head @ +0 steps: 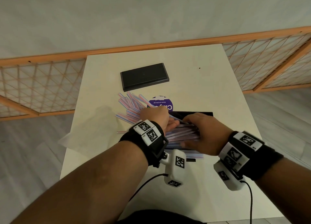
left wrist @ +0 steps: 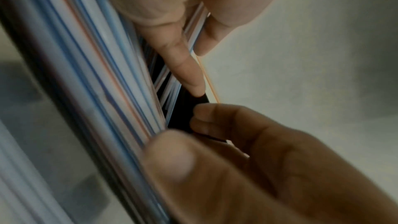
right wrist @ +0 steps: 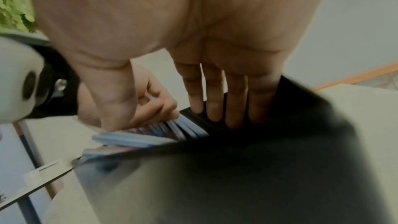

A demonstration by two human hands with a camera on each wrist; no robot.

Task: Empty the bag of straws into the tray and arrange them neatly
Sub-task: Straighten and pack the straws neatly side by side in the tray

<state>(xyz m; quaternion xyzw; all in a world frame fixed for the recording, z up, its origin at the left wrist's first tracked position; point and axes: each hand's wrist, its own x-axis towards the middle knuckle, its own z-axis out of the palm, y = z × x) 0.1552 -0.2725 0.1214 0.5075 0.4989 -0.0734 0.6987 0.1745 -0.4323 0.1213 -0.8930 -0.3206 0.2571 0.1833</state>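
Note:
A black tray (head: pixel 206 114) lies under both hands and holds a bundle of striped straws (head: pixel 182 134) lying side by side. More straws (head: pixel 129 105) lie fanned loose on the table to its left. My left hand (head: pixel 169 122) curls its fingers (right wrist: pixel 158 106) round a few straws at the bundle's left end; in the left wrist view some straws (left wrist: pixel 197 23) run between two fingers. My right hand (head: pixel 188 132) spans the bundle, with straight fingers (right wrist: pixel 215 103) down at the far side and the thumb (right wrist: pixel 117 101) on the near side. The clear bag (head: pixel 74 137) lies flat at the table's left edge.
A second black tray-like piece (head: pixel 144 76) sits further back on the white table (head: pixel 210 75). A round purple label (head: pixel 161 104) lies just beyond the hands. A wooden lattice screen (head: pixel 269 55) runs behind the table. Wrist camera cables hang near the front edge.

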